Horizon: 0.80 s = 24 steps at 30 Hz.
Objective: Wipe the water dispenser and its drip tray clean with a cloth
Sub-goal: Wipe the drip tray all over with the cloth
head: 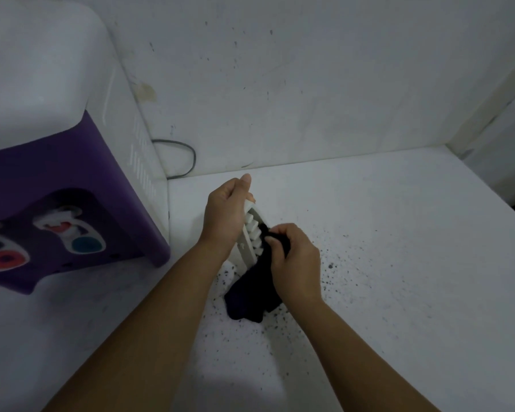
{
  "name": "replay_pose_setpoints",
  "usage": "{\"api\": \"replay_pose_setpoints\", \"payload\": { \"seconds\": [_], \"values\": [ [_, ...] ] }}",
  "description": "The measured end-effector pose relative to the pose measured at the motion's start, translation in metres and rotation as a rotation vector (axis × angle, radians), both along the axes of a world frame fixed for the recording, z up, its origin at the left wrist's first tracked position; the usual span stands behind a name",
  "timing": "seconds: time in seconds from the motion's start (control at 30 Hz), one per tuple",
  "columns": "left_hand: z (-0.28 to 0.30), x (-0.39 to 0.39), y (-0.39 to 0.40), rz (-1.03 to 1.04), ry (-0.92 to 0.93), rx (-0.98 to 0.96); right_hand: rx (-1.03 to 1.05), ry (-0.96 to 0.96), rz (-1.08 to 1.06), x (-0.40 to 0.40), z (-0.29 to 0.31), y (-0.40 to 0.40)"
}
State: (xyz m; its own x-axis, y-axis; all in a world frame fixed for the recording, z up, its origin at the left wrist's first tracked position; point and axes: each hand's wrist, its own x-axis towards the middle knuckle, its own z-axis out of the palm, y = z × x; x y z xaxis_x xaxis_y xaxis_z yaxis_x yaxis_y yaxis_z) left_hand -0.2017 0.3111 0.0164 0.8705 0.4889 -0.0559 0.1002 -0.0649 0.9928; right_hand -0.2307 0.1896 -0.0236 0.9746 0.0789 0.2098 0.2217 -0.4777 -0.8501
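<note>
Two hands are seen in the single head view, both busy over the white counter (384, 233). The drip tray (252, 233), white and slotted, is held tilted on edge by the left hand (225, 215), fingers curled round its upper end, thumb up. The right hand (295, 257) is closed on a dark cloth (250, 295), pinched between thumb and fingers and pressed against the tray's grille just right of the left hand; the rest of the cloth is left hanging below both hands, its lower end touching or nearly touching the counter. The water dispenser (72, 162), purple-fronted with a white body, is set well to the left of the left hand, its two taps (72, 230) visible and untouched by either hand. Dark specks (333, 263) are scattered on the counter below and to the right of the right hand, possibly dirt off the tray, though that cannot be told. A grey cable (188, 157) is seen beyond the left hand, by the wall. Progress is judged as mid-task: the tray is taken out of the dispenser and is being wiped, and how clean it is cannot be told. Left to do, as judged: the tray finished and refitted, the dispenser body wiped if not done already, which is not shown, and probably the specks cleared.
</note>
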Motion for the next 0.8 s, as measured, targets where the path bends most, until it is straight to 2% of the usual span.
{"api": "replay_pose_setpoints", "payload": {
  "seconds": [0.17,0.33,0.53,0.7,0.8],
  "values": [
    [0.001,0.002,-0.002,-0.011,0.000,-0.016,0.035,-0.184,0.045,0.006,0.022,0.010],
    [-0.001,0.001,0.000,0.003,-0.009,-0.006,-0.045,-0.108,0.054,0.004,0.003,-0.002],
    [0.001,0.000,-0.002,-0.016,0.002,-0.031,0.032,-0.232,0.104,0.009,0.025,0.009],
    [-0.002,-0.001,0.005,0.012,-0.002,-0.022,-0.152,0.003,0.070,0.002,-0.021,-0.008],
    [-0.004,0.000,0.007,0.036,0.002,-0.018,-0.266,0.053,0.076,0.002,-0.035,-0.015]
  ]
}}
